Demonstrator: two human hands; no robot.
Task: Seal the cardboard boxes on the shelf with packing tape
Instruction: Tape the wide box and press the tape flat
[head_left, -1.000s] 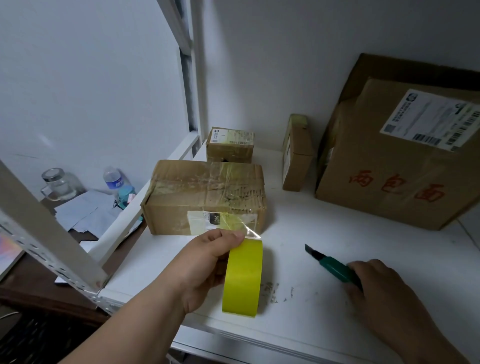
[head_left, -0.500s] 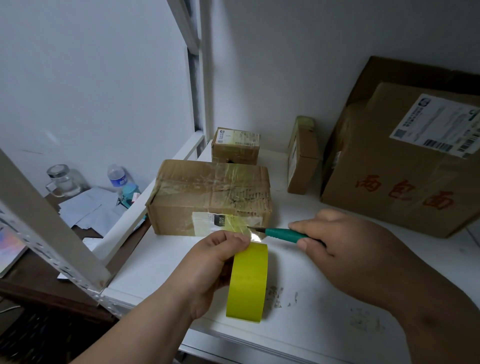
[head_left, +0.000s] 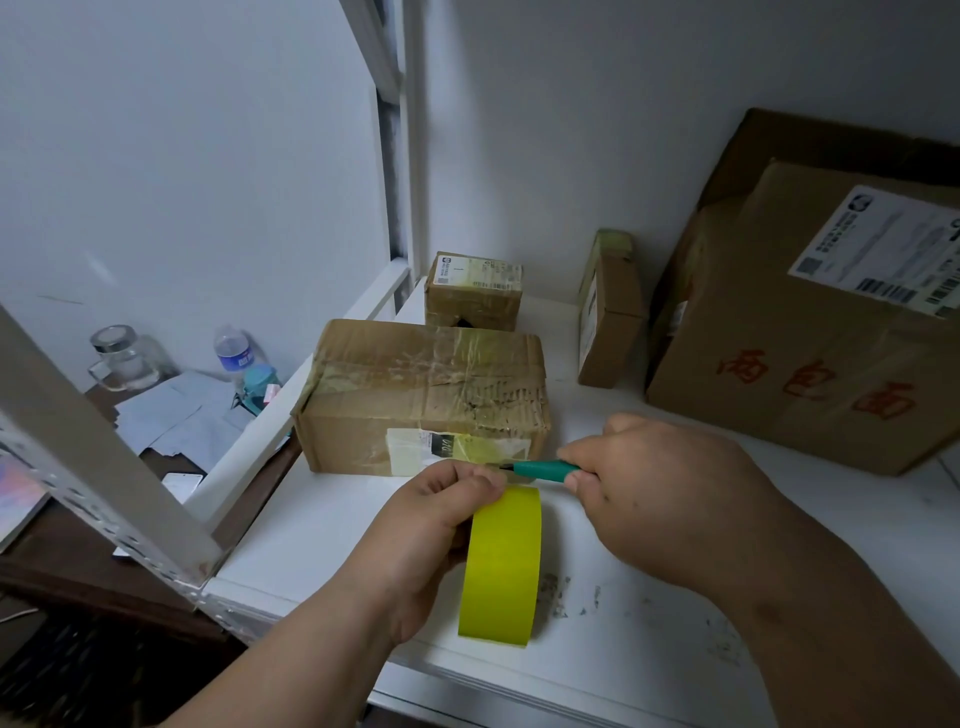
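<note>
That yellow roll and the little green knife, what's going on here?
A person is taping up a cardboard box on a white shelf. Their left hand holds the yellow tape roll upright, its strip running to the box's front. Their right hand grips a green utility knife, blade at the strip, apparently to cut it.

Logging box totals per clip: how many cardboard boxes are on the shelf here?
4. A taped box in front, a small labelled box behind it, a narrow box standing on edge against the wall, and a large box right. More may sit out of frame.
</note>
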